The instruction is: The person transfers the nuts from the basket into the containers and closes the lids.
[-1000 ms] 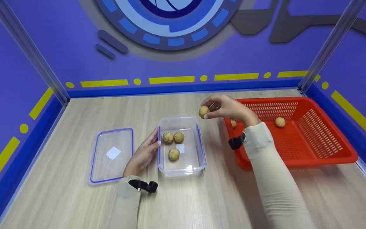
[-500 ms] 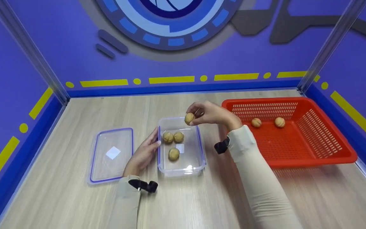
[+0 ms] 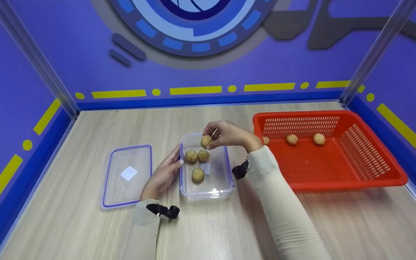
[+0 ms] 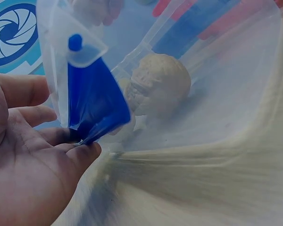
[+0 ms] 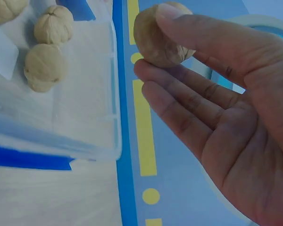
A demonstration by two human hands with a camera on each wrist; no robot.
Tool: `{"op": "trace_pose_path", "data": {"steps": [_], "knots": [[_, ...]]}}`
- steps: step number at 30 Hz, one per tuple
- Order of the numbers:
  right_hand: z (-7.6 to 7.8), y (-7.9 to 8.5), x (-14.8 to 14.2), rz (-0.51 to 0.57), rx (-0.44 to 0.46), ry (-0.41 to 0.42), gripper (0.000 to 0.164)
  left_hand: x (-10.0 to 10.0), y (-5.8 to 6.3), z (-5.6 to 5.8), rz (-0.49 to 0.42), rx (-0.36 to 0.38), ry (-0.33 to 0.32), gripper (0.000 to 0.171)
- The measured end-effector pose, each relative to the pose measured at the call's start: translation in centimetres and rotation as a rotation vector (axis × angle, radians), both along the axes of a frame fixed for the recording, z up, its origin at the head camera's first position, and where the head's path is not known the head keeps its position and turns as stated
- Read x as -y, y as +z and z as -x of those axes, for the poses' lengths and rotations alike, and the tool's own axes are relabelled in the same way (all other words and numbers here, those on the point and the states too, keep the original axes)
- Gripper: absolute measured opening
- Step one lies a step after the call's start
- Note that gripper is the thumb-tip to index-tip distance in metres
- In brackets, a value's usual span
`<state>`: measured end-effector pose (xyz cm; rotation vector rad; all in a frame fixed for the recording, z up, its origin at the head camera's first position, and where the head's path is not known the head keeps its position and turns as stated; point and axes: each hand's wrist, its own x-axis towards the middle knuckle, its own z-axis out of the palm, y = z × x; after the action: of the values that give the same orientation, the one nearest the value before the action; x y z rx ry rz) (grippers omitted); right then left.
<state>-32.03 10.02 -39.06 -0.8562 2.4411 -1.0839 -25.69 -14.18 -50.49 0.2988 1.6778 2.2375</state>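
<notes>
My right hand (image 3: pixel 229 135) pinches a walnut (image 3: pixel 206 141) between thumb and fingers, over the far part of a clear plastic box (image 3: pixel 217 182). The right wrist view shows the held walnut (image 5: pixel 162 35) apart from the walnuts in the box. Three walnuts lie inside: two side by side, one walnut (image 3: pixel 191 156) touching another (image 3: pixel 203 155), and a third walnut (image 3: pixel 198 175) nearer me. My left hand (image 3: pixel 163 177) rests against the box's left side with fingers extended. In the left wrist view, its fingertips touch a blue latch flap (image 4: pixel 96 101) hanging from the rim.
A red perforated basket (image 3: pixel 330 169) stands at the right with several walnuts along its far side, one walnut (image 3: pixel 266 140) partly hidden by my right arm. The blue-edged clear lid (image 3: pixel 126 187) lies left of the box. Purple panels (image 3: pixel 179 77) enclose the table.
My right hand has carried the walnut leftward and nearer me, from between basket and box to over the box. The left hand and the box have stayed in place.
</notes>
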Motion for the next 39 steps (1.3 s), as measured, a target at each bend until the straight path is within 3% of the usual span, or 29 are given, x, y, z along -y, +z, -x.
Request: {"op": "trace_pose_path", "data": {"steps": [23, 39], "knots": [[0.0, -3.1, 2.7, -0.143, 0.052, -0.027, 0.031, 0.2, 0.0, -0.1, 0.029, -0.010, 0.012, 0.068], [-0.1, -4.5, 3.4, -0.178, 0.032, 0.037, 0.036, 0.1, 0.1, -0.1, 0.054, 0.014, 0.031, 0.067]]}}
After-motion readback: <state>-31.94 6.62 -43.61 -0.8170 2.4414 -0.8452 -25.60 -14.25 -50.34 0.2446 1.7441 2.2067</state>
